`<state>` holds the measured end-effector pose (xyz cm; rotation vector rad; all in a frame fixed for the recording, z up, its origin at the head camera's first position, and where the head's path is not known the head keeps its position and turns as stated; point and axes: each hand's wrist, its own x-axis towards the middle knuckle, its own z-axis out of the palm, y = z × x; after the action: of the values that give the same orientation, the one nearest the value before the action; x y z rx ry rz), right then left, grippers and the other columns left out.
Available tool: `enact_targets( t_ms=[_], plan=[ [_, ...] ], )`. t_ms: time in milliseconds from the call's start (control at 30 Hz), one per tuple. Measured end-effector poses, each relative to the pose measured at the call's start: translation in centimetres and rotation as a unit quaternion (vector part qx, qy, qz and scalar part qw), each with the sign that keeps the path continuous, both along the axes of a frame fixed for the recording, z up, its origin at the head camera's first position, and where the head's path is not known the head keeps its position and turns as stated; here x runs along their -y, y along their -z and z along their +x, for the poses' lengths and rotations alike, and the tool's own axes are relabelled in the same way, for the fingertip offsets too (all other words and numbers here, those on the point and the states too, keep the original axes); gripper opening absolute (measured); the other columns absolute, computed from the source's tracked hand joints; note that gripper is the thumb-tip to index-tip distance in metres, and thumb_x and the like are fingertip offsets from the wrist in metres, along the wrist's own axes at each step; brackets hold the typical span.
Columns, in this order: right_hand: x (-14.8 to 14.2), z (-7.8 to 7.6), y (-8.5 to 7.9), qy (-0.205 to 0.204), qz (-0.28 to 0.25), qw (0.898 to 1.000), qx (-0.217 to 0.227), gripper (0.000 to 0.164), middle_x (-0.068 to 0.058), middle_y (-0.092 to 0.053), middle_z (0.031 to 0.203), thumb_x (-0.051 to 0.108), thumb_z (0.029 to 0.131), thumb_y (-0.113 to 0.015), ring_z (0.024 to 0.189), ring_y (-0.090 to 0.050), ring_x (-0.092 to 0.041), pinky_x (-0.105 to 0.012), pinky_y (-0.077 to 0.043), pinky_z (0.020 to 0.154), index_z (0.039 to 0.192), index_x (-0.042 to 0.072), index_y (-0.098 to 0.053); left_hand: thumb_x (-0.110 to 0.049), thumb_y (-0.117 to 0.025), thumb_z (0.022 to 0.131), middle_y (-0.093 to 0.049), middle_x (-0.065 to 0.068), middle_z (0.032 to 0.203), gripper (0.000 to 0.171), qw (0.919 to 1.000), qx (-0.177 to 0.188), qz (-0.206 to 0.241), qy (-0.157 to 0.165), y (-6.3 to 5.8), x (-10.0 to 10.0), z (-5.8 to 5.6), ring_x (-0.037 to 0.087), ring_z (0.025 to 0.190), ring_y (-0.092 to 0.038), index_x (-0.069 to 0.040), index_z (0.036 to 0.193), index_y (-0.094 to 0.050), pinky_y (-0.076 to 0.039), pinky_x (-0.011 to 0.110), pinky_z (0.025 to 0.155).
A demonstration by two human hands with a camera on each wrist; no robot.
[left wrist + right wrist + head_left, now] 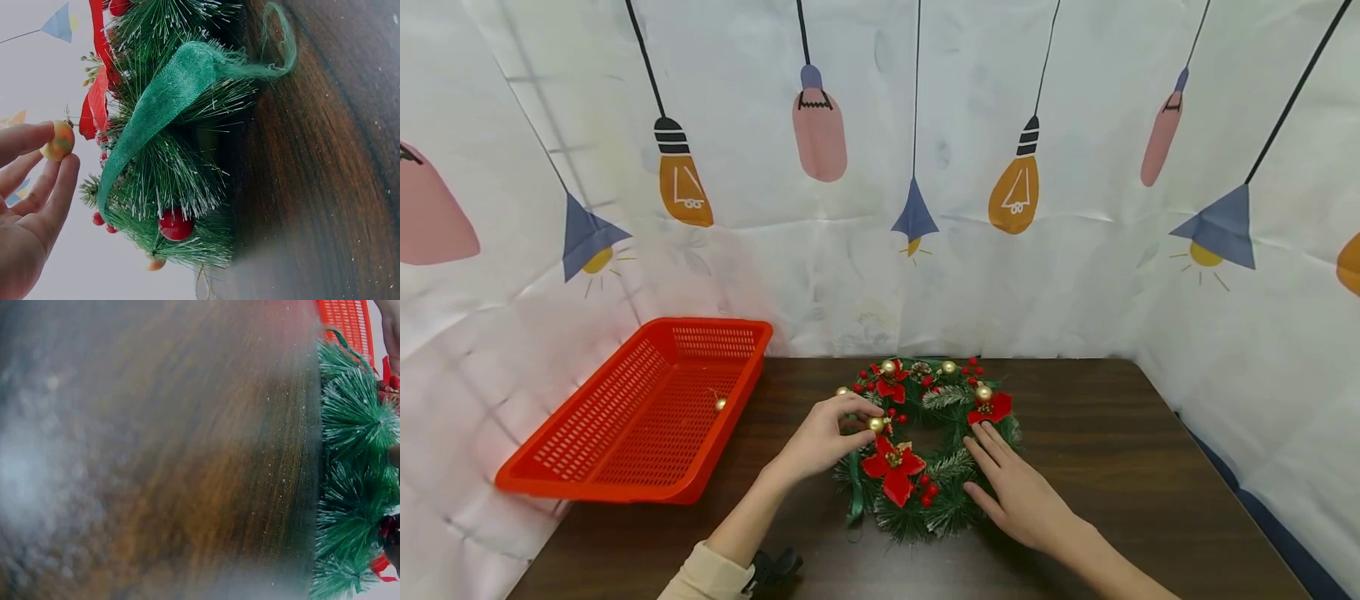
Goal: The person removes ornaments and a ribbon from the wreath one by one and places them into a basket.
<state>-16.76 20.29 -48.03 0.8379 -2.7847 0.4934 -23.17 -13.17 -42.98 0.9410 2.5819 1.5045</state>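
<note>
A green Christmas wreath (951, 504) lies on the dark wooden table, dressed with red poinsettias (895, 471), red berries and gold balls. Between thumb and fingertips, my left hand (823, 437) pinches a small gold ball ornament (59, 140) over the wreath's left side. In the left wrist view, a thin wire loop tops this ball, close by a red petal. My right hand (1018, 500) rests on the wreath's right side with fingers extended, fingertips just below a red flower (990, 408). A green ribbon (156, 106) hangs off the wreath's left edge.
At the left of the table stands a red plastic basket (700, 450) with a gold ball (721, 404) inside. A black strap (775, 567) is by my left wrist. Behind the table (1090, 450) hangs a white curtain (850, 283) printed with lamps.
</note>
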Motion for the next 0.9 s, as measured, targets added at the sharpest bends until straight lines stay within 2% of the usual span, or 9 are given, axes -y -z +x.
enact_targets(
  t_ms=[467,900],
  plan=[
    [-0.04,-0.18,-0.29,-0.004,0.001,1.0,0.01,0.069,-0.02,-0.029,0.164,0.045,0.105,-0.059,0.153,-0.021,-0.033,-0.052,-0.041,0.11,0.155,0.001,-0.043,-0.002,-0.077,0.092,-0.067,-0.001,0.117,0.03,1.0,0.001,-0.004,-0.002,0.12,-0.17,0.02,0.019,0.1,-0.065,-0.009,0.12,-0.074,-0.057,0.038,0.09],
    [0.09,-0.2,-0.32,-0.005,0.002,1.0,0.006,0.068,-0.02,-0.029,0.164,0.043,0.104,-0.06,0.152,-0.023,-0.035,-0.053,-0.041,0.109,0.155,0.0,-0.043,-0.002,-0.077,0.092,-0.067,-0.001,0.117,0.029,1.0,0.005,-0.003,0.005,0.39,-0.41,-0.32,0.017,0.1,-0.065,-0.009,0.119,-0.074,-0.057,0.033,0.088]
  ],
)
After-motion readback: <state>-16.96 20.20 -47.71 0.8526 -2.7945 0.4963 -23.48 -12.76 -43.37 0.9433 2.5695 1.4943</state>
